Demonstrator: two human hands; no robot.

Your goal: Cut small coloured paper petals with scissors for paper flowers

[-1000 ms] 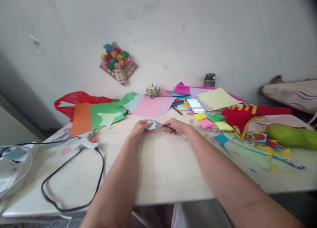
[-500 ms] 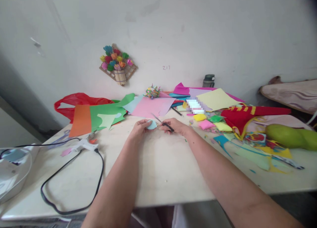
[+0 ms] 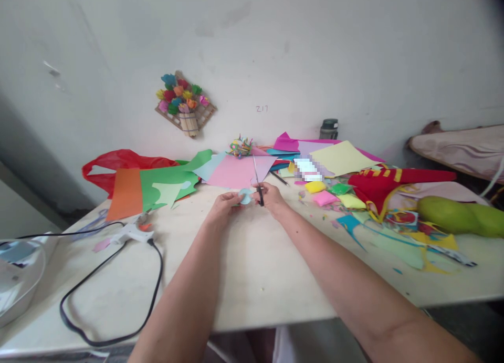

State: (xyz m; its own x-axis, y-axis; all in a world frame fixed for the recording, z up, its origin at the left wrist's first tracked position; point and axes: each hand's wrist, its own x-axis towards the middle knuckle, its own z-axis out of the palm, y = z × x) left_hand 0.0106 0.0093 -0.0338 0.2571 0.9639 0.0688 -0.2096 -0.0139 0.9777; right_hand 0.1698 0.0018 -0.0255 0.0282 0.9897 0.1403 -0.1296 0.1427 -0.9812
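Over the middle of the table, my left hand (image 3: pixel 227 205) pinches a small, rounded piece of light blue paper (image 3: pixel 245 196). My right hand (image 3: pixel 271 196) is closed round the dark handles of a pair of scissors (image 3: pixel 260 193), whose thin blades point up and away from me. The paper lies between both hands, close to the scissors, and the right fingers are at its right edge. Whether they touch it I cannot tell. Beyond the hands lies a pink sheet of paper (image 3: pixel 236 173).
To the left, a white glue gun (image 3: pixel 136 232) trails a looped black cable. Orange (image 3: pixel 124 192) and green sheets (image 3: pixel 165 176) lie behind it. At right are yellow (image 3: pixel 315 186) and pink packets (image 3: pixel 325 198), paper scraps, red cloth (image 3: pixel 374 189) and a green object (image 3: pixel 457 216).
The scissors have swung from pointing up-left to nearly upright, away from me. My right hand has shifted slightly left, and the blue paper has turned and looks rounder.
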